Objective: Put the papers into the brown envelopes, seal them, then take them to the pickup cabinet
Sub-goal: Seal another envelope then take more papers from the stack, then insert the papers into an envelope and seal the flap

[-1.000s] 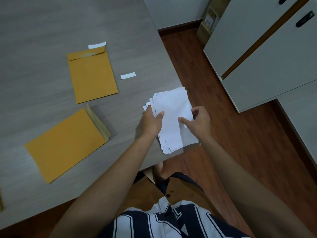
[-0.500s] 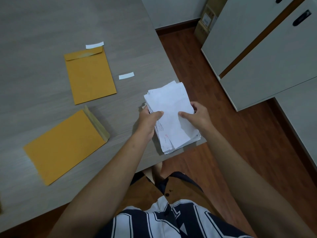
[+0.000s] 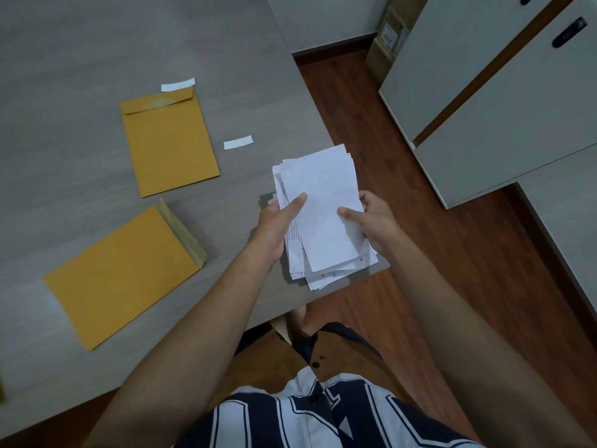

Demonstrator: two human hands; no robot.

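A loose stack of white papers [image 3: 326, 202] is held over the near right corner of the grey table [image 3: 80, 53]. My left hand [image 3: 277, 227] grips its left edge with the thumb on top, and my right hand [image 3: 371, 221] grips its right edge. The lower sheets fan out unevenly. A brown envelope [image 3: 169, 143] lies flat further back with its flap folded down. A second brown envelope [image 3: 122, 273] lies nearer on the left, its flap standing open on the right side.
Two small white peel strips lie on the table, one [image 3: 178, 84] above the far envelope and one [image 3: 238, 142] to its right. White cabinets [image 3: 504, 101] with dark handles stand to the right across the wooden floor [image 3: 436, 253]. A cardboard box [image 3: 387, 37] sits by the wall.
The paper stack has been lifted and tilted slightly toward me, and both hands have shifted their grip along its edges. The envelopes and strips have not moved.
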